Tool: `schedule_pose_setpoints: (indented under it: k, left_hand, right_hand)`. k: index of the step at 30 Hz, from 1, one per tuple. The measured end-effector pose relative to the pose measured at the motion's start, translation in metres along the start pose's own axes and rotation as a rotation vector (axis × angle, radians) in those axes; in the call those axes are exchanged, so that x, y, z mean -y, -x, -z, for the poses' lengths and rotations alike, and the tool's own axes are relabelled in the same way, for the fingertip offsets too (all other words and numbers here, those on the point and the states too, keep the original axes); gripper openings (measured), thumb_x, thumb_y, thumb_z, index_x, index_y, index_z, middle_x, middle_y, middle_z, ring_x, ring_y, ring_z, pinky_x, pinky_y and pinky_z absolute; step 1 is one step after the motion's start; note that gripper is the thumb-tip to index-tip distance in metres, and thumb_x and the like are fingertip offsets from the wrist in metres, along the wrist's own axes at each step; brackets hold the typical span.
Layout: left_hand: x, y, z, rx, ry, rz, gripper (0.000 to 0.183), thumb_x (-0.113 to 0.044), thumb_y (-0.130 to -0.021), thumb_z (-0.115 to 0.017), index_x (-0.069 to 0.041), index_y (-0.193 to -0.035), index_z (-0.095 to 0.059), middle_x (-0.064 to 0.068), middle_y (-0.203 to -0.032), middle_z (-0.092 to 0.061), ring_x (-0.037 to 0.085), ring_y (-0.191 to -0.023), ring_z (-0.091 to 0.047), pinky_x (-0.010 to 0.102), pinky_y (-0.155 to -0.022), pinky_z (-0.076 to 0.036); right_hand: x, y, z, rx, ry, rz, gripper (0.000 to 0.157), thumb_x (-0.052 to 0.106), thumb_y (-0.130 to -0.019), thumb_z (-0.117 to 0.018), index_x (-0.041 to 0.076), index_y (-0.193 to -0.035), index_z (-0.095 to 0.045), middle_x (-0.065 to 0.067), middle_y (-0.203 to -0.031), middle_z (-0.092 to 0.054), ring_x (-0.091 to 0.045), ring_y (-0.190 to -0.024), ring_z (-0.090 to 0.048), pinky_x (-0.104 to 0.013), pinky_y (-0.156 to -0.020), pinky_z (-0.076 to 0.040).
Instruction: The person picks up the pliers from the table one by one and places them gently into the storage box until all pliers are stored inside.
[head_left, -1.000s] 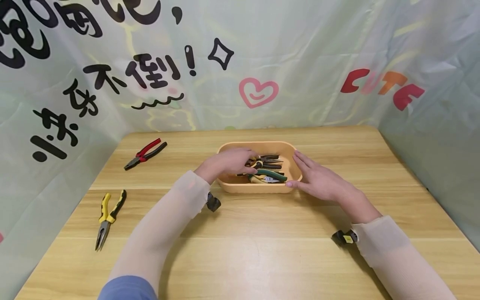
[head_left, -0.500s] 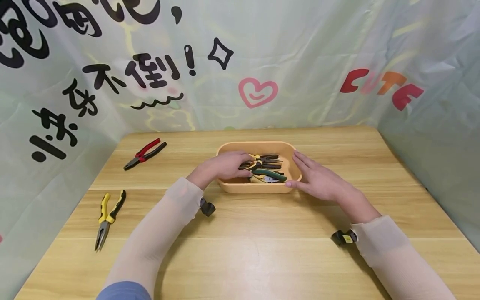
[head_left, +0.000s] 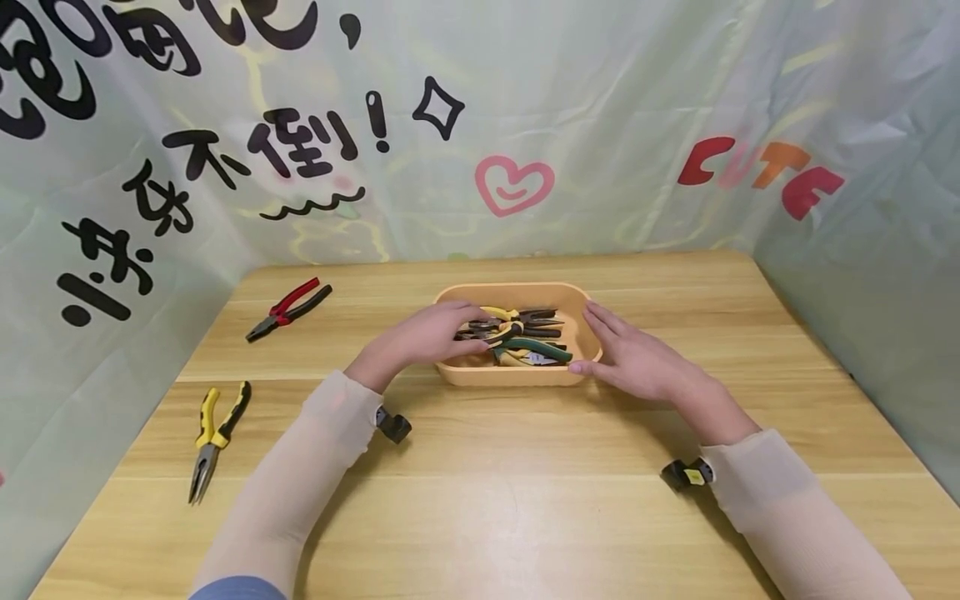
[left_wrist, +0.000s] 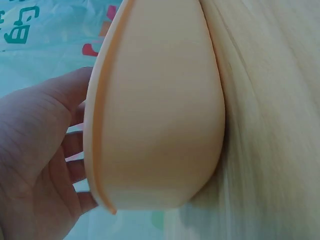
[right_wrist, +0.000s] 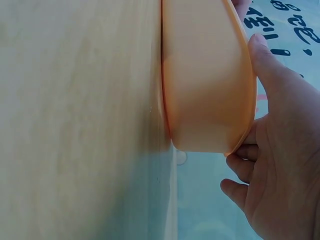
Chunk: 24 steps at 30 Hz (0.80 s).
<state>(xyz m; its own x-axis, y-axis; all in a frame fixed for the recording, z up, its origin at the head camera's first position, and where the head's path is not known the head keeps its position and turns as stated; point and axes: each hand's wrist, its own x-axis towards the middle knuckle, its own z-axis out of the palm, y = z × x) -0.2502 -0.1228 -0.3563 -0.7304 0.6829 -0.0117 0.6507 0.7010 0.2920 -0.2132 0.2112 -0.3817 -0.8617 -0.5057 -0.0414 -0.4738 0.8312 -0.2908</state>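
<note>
Widest free lane: tabletop (head_left: 525,508) at lower centre of frame, between two sleeves (head_left: 285,492). Basket (head_left: 517,377) at frame centre: walls bar low approach; gap from above lies between left hand (head_left: 423,335), over left end, and right hand (head_left: 637,358), against right end. Inside, piled pliers (head_left: 540,349) obstruct middle; free strip beside right wall. Left of frame: passage between red-handled pliers (head_left: 288,312), above, and yellow-handled pliers (head_left: 215,442), below. Backdrop (head_left: 615,125) bounds far edge.
</note>
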Motion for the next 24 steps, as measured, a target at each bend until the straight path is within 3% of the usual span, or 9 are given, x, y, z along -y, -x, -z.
schedule_pose_setpoints:
  k: [9,24]
  left_hand:
    - [0.010,0.028,0.003,-0.093,0.000,0.017,0.054,-0.043,-0.097,-0.059,-0.008,-0.138,-0.055,0.010,-0.139,-0.052,0.028,-0.132,-0.043,0.043,-0.111,-0.032]
    - [0.025,0.060,-0.003,-0.123,0.012,0.073,0.057,-0.046,-0.098,-0.056,-0.007,-0.140,-0.052,0.011,-0.143,-0.049,0.030,-0.135,-0.040,0.044,-0.112,-0.031]
  right_hand:
    - [0.000,0.000,0.000,0.001,-0.001,-0.003,0.103,0.075,-0.089,-0.039,0.005,-0.157,-0.007,-0.009,-0.164,0.001,-0.038,-0.145,-0.019,-0.055,-0.110,-0.029]
    - [0.001,0.000,-0.001,0.001,-0.001,-0.006,0.103,0.075,-0.089,-0.040,0.005,-0.157,-0.007,-0.010,-0.164,0.001,-0.038,-0.144,-0.020,-0.056,-0.110,-0.030]
